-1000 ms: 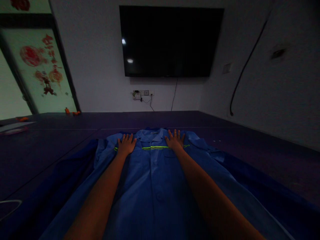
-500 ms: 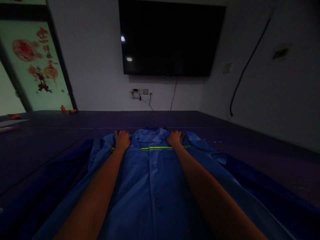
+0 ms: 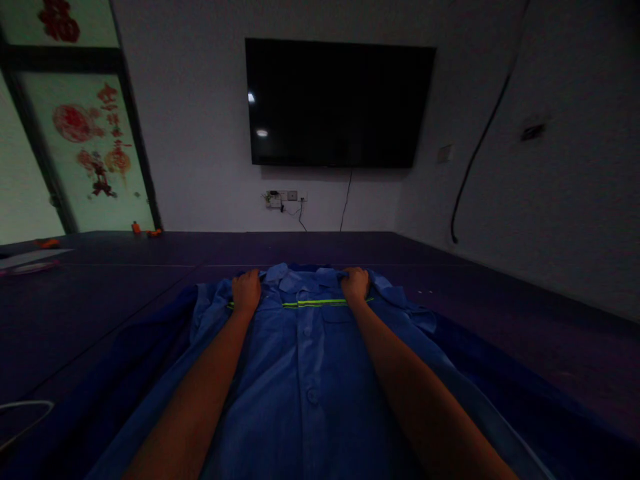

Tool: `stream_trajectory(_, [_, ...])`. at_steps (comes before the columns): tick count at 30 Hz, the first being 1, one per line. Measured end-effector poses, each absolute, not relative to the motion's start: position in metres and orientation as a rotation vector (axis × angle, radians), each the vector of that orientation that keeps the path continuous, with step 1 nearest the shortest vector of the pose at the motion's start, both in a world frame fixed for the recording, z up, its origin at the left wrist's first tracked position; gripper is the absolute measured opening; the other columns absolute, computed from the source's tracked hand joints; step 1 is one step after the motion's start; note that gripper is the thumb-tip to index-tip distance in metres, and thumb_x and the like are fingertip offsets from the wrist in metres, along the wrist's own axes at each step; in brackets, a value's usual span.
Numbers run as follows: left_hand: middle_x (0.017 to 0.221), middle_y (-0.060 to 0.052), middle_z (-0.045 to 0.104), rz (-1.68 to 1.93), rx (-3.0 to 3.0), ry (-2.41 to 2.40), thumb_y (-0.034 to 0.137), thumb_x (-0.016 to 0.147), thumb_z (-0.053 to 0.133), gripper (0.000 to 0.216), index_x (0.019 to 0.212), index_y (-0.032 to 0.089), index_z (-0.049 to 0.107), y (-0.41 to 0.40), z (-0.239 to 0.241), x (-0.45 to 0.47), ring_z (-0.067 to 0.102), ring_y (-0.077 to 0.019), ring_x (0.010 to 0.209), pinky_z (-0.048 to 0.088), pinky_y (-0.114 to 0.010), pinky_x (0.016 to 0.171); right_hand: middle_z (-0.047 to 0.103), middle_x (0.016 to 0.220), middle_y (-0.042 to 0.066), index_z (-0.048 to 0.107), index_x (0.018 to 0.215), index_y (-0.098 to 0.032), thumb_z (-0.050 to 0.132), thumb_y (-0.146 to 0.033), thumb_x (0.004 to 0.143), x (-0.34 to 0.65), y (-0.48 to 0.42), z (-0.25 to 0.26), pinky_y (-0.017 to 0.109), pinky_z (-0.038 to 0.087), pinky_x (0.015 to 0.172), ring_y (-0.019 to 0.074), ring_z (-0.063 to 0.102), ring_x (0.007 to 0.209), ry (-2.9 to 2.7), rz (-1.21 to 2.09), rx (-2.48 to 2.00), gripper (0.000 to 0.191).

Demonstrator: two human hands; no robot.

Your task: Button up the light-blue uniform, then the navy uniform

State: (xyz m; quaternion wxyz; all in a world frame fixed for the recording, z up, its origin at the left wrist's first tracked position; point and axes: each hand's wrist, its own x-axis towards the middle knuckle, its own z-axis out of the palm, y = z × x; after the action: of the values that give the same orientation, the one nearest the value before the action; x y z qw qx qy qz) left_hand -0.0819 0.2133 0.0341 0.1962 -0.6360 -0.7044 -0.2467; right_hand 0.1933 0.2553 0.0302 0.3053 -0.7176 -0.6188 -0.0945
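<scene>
A blue buttoned work shirt (image 3: 270,387) with a yellow-green stripe across the chest lies spread in front of me, its collar at the far end and its darker sleeves out to both sides. My left hand (image 3: 247,291) is closed on the cloth at the left shoulder. At the right shoulder, my right hand (image 3: 355,284) has its fingers curled around the fabric beside the collar. The fingertips of both hands are partly hidden by the cloth. Both forearms reach over the front of the shirt.
The shirt lies on a dark purple floor (image 3: 400,257). A white curved wire-like thing (image 3: 30,403) is at the left edge. Small orange objects (image 3: 154,233) sit near the glass door (image 3: 75,153). A television (image 3: 340,103) hangs on the far wall, with a cable (image 3: 477,150) on the right wall.
My fingers have curled around the shoulder cloth, and the collar has bunched and lifted a little. My view has tilted up, and a white curved thing now shows at the left.
</scene>
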Motion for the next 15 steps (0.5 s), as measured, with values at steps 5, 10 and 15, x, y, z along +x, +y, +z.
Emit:
stream_trajectory(5, [0.097, -0.012, 0.065, -0.845, -1.772, -2.013, 0.02, 0.085, 0.029, 0.038, 0.118, 0.015, 0.049, 0.166, 0.033, -0.077, 0.06, -0.0234, 0.089, 0.039, -0.034, 0.077, 0.052, 0.112, 0.01, 0.053, 0.12, -0.02, 0.027, -0.015, 0.08, 0.192, 0.204, 0.035, 0.03, 0.035, 0.08, 0.0229, 0.047, 0.099, -1.436, -0.269, -1.792, 0.048])
stream_trajectory(10, [0.097, -0.009, 0.065, -0.982, -1.758, -1.965, 0.023, 0.087, 0.027, 0.037, 0.115, 0.017, 0.051, 0.091, 0.049, -0.077, 0.06, -0.0218, 0.086, 0.04, -0.031, 0.078, 0.051, 0.114, 0.008, 0.05, 0.122, -0.021, 0.027, -0.015, 0.077, 0.211, 0.14, 0.054, 0.028, 0.037, 0.077, 0.0221, 0.048, 0.098, -1.3, -0.187, -1.703, 0.051])
stream_trajectory(15, [0.091, -0.007, 0.066, -1.114, -1.611, -1.821, 0.03, 0.088, 0.032, 0.033, 0.106, 0.018, 0.057, 0.02, 0.132, -0.068, 0.061, -0.0211, 0.081, 0.042, -0.029, 0.071, 0.058, 0.105, 0.008, 0.058, 0.112, -0.019, 0.032, -0.013, 0.073, 0.254, 0.066, 0.124, 0.028, 0.038, 0.078, 0.0207, 0.051, 0.093, -1.289, -0.22, -1.563, 0.047])
